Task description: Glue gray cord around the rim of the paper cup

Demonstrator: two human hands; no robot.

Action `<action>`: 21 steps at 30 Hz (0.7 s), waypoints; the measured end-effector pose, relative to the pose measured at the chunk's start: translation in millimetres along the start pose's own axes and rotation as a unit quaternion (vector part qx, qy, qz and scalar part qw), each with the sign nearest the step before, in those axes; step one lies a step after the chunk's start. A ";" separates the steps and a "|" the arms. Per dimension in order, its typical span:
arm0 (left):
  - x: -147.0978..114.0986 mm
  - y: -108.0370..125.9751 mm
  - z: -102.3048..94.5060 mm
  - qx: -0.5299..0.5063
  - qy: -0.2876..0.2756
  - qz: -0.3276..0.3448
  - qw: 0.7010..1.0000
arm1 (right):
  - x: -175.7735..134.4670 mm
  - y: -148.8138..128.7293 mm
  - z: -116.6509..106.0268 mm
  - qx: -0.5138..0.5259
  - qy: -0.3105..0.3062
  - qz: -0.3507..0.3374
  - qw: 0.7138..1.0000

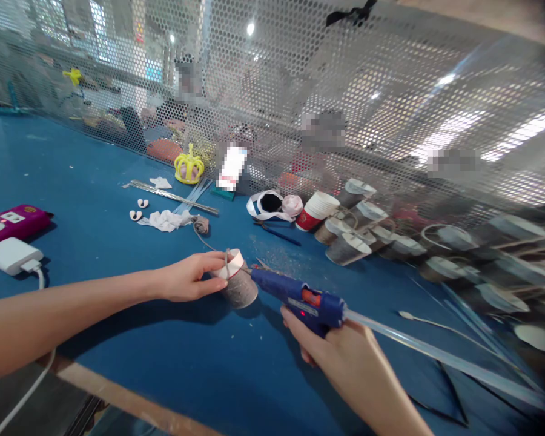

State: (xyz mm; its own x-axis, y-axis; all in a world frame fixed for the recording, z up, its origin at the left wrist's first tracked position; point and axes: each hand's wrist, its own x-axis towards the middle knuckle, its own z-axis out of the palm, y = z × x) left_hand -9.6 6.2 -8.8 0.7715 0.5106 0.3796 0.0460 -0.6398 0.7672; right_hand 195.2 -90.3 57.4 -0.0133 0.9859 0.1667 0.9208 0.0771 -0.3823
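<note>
My left hand [193,277] grips a small paper cup [240,289], tilted on its side, its lower part wrapped in grey cord and its rim end white. My right hand [333,348] is wrapped round the handle of a blue hot glue gun [295,297] with a small red light lit. The gun's nozzle points at the cup, close to its wrapped side; whether they touch I cannot tell. A long clear glue stick [418,342] sticks out of the gun's back. From the cup, grey cord runs to a small ball of cord [201,225].
Several cord-wrapped cups [349,248] line the right, beside stacked paper cups [320,209]. Pliers [277,233], white ribbon [258,209], crumpled tissue [166,220] and a yellow crown [189,166] lie beyond my hands. A white charger [11,255] sits left. Perforated metal screen [272,79] bounds the blue table's far edge.
</note>
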 end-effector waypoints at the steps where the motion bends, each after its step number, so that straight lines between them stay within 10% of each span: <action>1: -0.1 0.0 -0.1 0.000 -0.004 -0.001 1.000 | -0.4 -1.6 0.7 0.013 0.004 0.019 1.000; 21: -0.9 4.7 -4.1 -0.003 -0.030 0.012 0.999 | 0.7 4.2 3.7 0.058 -0.036 0.123 0.990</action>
State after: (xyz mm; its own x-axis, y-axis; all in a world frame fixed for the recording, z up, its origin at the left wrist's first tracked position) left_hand -12.6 5.0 -3.3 0.8085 0.4607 0.3662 0.0240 -0.6475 0.7617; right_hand 197.6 -88.7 52.6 0.1744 0.9846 -0.0081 0.8488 -0.1545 -0.5057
